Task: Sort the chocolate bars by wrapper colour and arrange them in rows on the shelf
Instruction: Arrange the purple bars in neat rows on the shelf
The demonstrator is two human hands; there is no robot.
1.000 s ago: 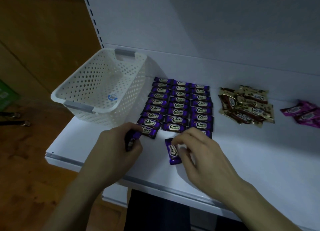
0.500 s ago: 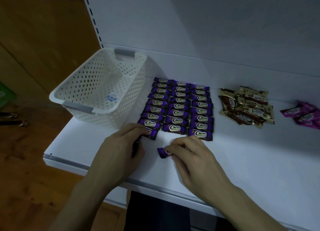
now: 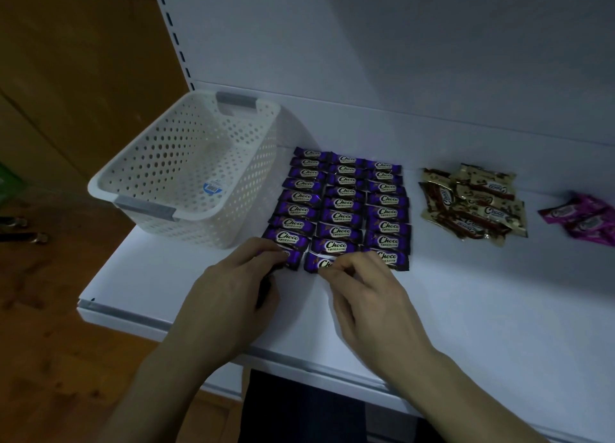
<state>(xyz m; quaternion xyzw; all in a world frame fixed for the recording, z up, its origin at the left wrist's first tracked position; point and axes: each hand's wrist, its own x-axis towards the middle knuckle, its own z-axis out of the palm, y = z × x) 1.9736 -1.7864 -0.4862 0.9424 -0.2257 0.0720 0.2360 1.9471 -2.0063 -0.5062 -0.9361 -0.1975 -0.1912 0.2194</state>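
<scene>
Right hand (image 3: 372,296) is down on the white metal shelf (image 3: 499,309), fingers curled, thumb and forefinger pinching the near edge of a purple-wrapped Choco bar (image 3: 316,263). That bar lies flat at the front of the middle column, right under the fingertips.

Left hand (image 3: 233,286) sits just beside it, fingers bent round a dark wrapped piece (image 3: 268,278) tucked in the palm; what it is exactly, I cannot tell. Its fingertips touch the front purple bar of the left column (image 3: 294,258).

Beyond both sets of fingertips runs the block of purple bars (image 3: 342,206): three columns, tightly packed, labels up. The right hand's fingers cover part of the front row.

Past the left hand's knuckles, just beside the block, stands a white perforated plastic basket (image 3: 173,163) with grey handle grips.

Out to the right of the right hand, well apart, sits a loose heap of gold-and-brown wrapped bars (image 3: 476,203). Further right, at the frame edge, lie a few pink-wrapped bars (image 3: 585,219).
</scene>
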